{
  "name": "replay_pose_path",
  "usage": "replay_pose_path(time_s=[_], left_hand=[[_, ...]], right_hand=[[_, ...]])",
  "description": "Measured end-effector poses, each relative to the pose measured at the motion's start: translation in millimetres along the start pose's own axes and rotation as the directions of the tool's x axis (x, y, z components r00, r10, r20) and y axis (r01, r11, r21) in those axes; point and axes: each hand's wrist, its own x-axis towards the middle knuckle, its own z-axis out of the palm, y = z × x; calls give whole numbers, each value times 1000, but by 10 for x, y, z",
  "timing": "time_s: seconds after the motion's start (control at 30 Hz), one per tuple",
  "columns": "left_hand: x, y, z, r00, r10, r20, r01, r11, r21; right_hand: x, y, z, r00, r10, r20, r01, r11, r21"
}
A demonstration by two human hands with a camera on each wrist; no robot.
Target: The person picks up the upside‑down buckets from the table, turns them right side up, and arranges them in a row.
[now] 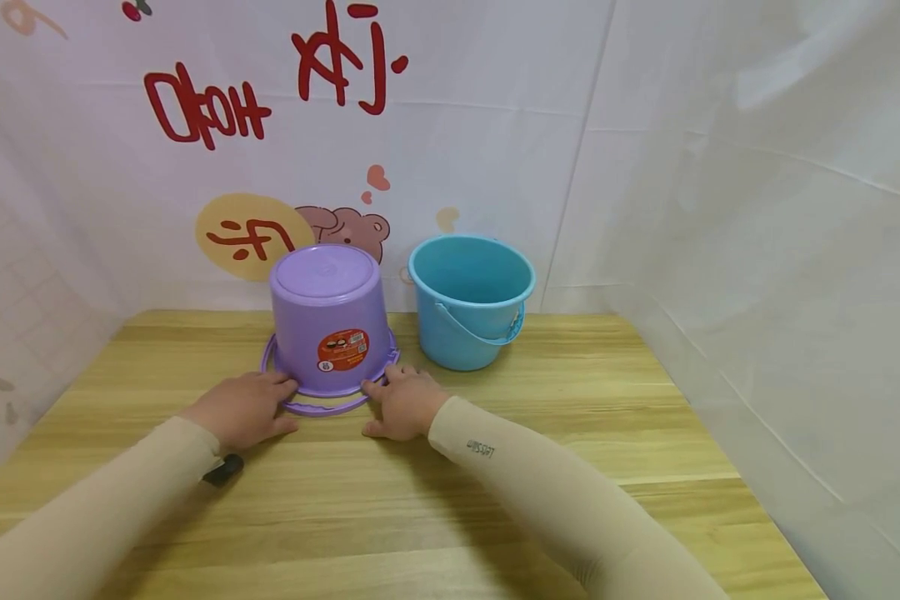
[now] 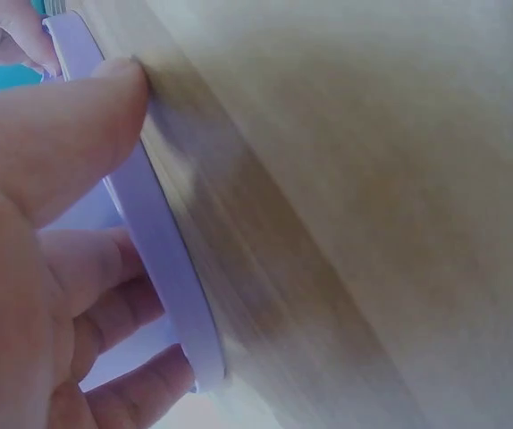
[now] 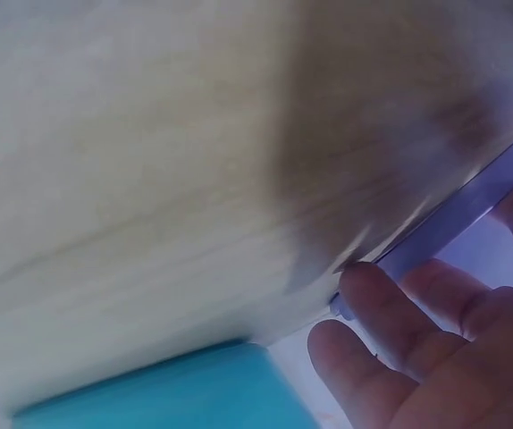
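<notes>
A purple bucket (image 1: 330, 287) with a round red label stands upside down on the wooden table. Its purple handle (image 1: 327, 409) lies low around the front of the rim. At the bucket's lower left, my left hand (image 1: 243, 407) touches the rim with its fingers, thumb spread toward me. My right hand (image 1: 407, 403) is at the lower right, fingertips against the rim, thumb also apart. In the left wrist view several fingers rest along the purple rim (image 2: 167, 259). The right wrist view shows loosely bent fingers beside the rim (image 3: 475, 201).
Just right of the purple bucket, a light blue bucket (image 1: 457, 329) stands upright with its handle hanging at the front. White printed cloth (image 1: 487, 150) hangs behind the table (image 1: 570, 400) and along both sides. A small black object (image 1: 223, 471) sits under my left wrist.
</notes>
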Motion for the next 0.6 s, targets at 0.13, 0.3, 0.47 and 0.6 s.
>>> replay_pose_path(time_s=[0.13, 0.3, 0.47, 0.6], left_hand=[[-17, 9, -21, 1000, 7, 0, -7, 1000, 18], [-17, 29, -40, 1000, 3, 17, -3, 1000, 26], [-15, 37, -53, 1000, 3, 22, -3, 1000, 31], [-6, 34, -55, 1000, -6, 21, 6, 1000, 23]], right_hand=[[-18, -15, -17, 1000, 5, 5, -5, 1000, 6], [-18, -10, -9, 1000, 3, 4, -3, 1000, 5], [-13, -9, 1, 1000, -2, 6, 2, 1000, 2], [-21, -14, -1, 1000, 1, 7, -1, 1000, 2]])
